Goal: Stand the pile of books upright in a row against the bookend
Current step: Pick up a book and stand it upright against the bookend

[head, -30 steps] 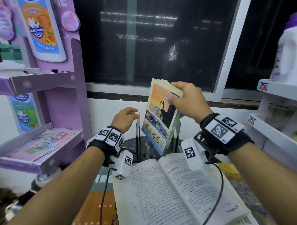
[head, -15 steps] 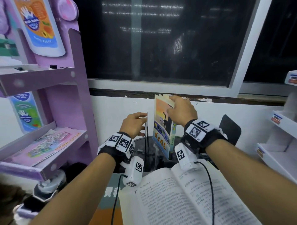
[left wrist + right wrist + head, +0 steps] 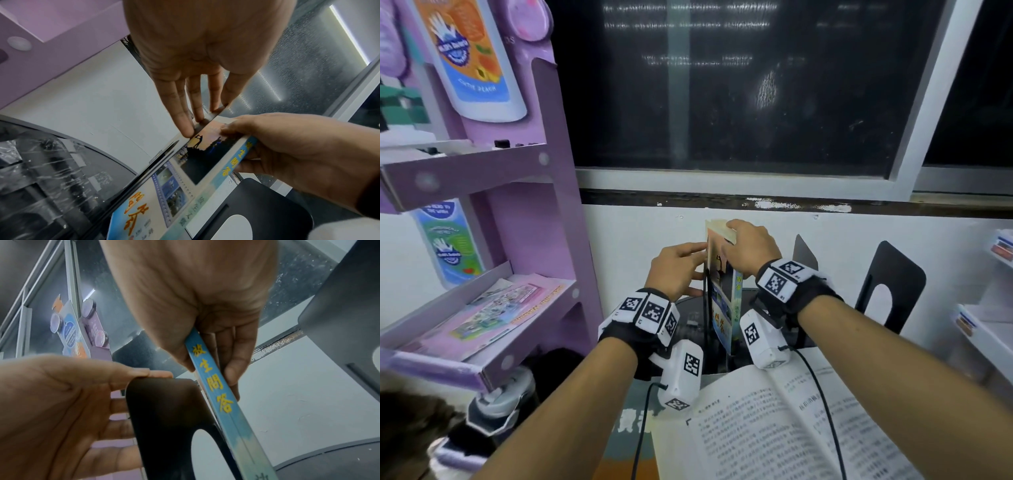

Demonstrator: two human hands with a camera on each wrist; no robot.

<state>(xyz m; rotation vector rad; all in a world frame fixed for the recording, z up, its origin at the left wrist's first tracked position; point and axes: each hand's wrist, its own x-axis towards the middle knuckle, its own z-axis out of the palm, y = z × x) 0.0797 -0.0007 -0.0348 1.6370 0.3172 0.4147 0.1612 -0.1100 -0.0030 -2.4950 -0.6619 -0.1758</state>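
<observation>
A thin book [image 3: 722, 308] with a blue spine [image 3: 216, 386] and a sunset cover [image 3: 180, 186] stands upright on the dark round table. My right hand [image 3: 750, 250] grips its top edge, thumb on the cover and fingers on the back [image 3: 232, 369]. Just to its left stands a thin black bookend [image 3: 705, 308], seen broadside in the right wrist view [image 3: 164, 410]. The cover lies close against it. My left hand [image 3: 678, 270] has straight fingers [image 3: 191, 105] against the bookend's far side and top edge.
An open book [image 3: 774, 428] lies flat at the front under my wrists. A second black bookend [image 3: 890, 291] stands to the right near the wall. A purple display shelf [image 3: 534, 240] fills the left and white shelves [image 3: 989, 329] the right edge.
My right hand has swung the tilted book upright and brought it down beside the bookend. My left hand has moved in from a loose curl to lie flat on the bookend.
</observation>
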